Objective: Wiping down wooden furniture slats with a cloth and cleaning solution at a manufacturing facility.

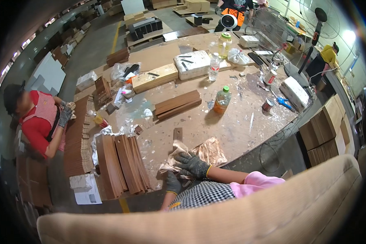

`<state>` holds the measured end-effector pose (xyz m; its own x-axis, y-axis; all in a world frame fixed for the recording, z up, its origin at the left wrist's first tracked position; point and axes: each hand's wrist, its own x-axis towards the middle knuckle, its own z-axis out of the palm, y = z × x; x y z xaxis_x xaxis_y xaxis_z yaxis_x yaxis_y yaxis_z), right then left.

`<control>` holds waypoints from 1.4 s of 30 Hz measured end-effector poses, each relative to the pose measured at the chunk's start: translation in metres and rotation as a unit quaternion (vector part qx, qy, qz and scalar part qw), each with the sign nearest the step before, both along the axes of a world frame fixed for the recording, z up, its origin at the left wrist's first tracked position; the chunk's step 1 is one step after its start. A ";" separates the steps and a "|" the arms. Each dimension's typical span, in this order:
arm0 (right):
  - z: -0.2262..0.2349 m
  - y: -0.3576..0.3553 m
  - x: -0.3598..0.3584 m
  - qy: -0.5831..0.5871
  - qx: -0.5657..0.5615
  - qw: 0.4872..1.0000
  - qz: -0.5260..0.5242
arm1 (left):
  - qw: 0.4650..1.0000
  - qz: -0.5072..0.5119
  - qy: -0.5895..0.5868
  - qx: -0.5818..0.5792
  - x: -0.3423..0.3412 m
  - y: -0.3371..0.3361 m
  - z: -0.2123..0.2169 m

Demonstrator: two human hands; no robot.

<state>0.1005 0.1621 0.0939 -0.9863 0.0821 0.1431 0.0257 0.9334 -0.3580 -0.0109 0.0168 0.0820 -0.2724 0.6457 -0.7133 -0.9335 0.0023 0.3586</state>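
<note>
My right hand [194, 165], in a dark grey work glove, presses down on a crumpled, pale, stained cloth [173, 161] at the near edge of the table. From under the cloth's far side sticks the end of a brown wooden slat [177, 133] with a small hole. My left hand [173, 182], gloved alike, is just below the cloth at the table edge; its fingers are mostly hidden. A second spread of the stained cloth [211, 151] lies right of my right hand. Stacks of long brown slats [128, 164] lie to the left.
More slats [177, 104] lie mid-table, near a green-capped bottle [222, 100] of orange liquid. Beyond are a clear bottle [214, 67] and wrapped blocks [192, 65]. A red can [267, 105] stands right. A co-worker in red [40, 118] works at left; cartons [323, 126] stand right.
</note>
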 end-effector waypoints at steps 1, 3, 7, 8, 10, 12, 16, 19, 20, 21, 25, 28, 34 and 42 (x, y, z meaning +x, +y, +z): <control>-0.014 0.008 -0.003 -0.002 -0.014 1.000 -0.010 | 0.979 -0.045 0.196 -0.036 0.003 -0.002 -0.025; 0.014 0.024 -0.016 -0.064 -0.044 0.997 -0.029 | 0.814 -0.117 0.560 -0.100 0.009 -0.008 -0.054; -0.014 0.067 -0.043 -0.023 0.004 0.990 -0.139 | 0.977 -0.158 0.140 0.008 -0.004 -0.003 -0.054; -0.016 0.080 -0.044 -0.021 0.008 0.987 -0.159 | 0.976 -0.164 0.141 0.011 -0.002 0.002 -0.051; -0.015 0.084 -0.049 0.003 0.013 0.985 -0.173 | 0.990 -0.083 0.112 0.018 0.007 0.003 -0.046; -0.013 0.081 -0.051 0.027 0.000 0.982 -0.185 | 0.990 -0.073 0.116 0.017 0.004 0.000 -0.051; -0.004 0.078 -0.052 0.036 -0.005 0.980 -0.194 | 0.988 -0.085 0.128 0.023 0.004 -0.002 -0.058; -0.008 0.079 -0.050 0.070 0.001 0.979 -0.192 | 0.988 -0.074 0.130 0.023 0.006 0.000 -0.052; -0.008 0.079 -0.049 0.070 0.001 0.979 -0.193 | 0.990 -0.073 0.122 0.021 0.005 0.001 -0.050; -0.008 0.078 -0.050 0.073 0.001 0.978 -0.196 | 0.990 -0.071 0.123 0.021 0.003 0.000 -0.055; -0.007 0.076 -0.053 0.065 -0.013 0.978 -0.197 | 0.987 -0.088 0.127 0.053 0.000 -0.004 -0.070; -0.012 0.078 -0.050 0.079 0.010 0.976 -0.205 | 0.983 -0.095 0.145 0.056 0.002 -0.002 -0.065; -0.020 0.080 -0.052 0.086 0.012 0.975 -0.203 | 0.977 -0.111 0.180 0.042 0.001 -0.002 -0.061; -0.006 0.074 -0.052 0.076 -0.002 0.976 -0.206 | 0.910 -0.138 0.375 -0.112 0.000 -0.004 -0.089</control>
<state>0.0487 0.2363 0.0883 -0.8370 0.4675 0.2845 0.3442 0.8539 -0.3904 -0.0111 0.0128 -0.0066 -0.5864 0.6246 -0.5158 -0.3792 0.3511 0.8561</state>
